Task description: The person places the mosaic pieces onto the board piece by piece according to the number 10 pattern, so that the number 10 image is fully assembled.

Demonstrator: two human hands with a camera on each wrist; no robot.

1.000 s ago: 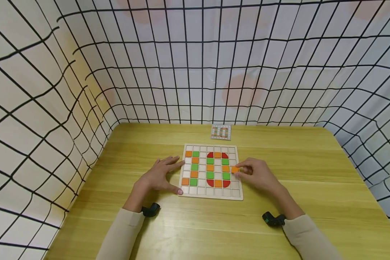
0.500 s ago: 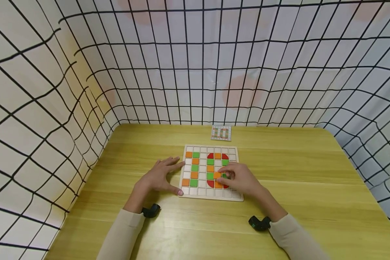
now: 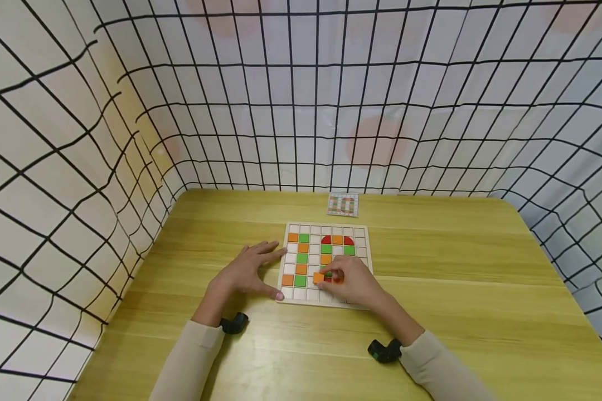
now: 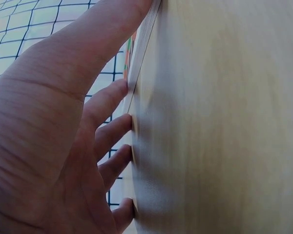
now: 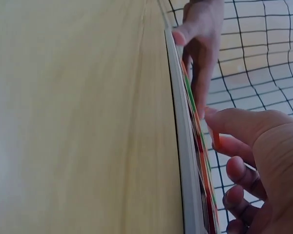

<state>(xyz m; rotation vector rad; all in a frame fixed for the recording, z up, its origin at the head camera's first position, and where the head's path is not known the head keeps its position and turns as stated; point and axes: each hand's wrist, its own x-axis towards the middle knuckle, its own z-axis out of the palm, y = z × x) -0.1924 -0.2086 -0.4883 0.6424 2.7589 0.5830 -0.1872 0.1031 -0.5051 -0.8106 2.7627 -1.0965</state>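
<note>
A square wooden grid board lies on the table, set with orange and green square tiles and red rounded ones. My right hand pinches an orange tile between thumb and forefinger, over the column of cells left of the red-cornered ring of tiles. In the right wrist view the orange tile is held on edge just above the board. The right hand covers the ring's lower right part. My left hand is spread along the board's left side, its thumb on the near left corner and a fingertip at the left edge.
Behind the board lies a small card printed with a coloured grid pattern. A black wire mesh in front of white sheeting encloses the wooden table at the back and sides. Each wrist wears a black device.
The right hand has carried the orange tile leftward, from the board's right edge across the ring to the column left of it. The left hand stays at the board's left edge.
</note>
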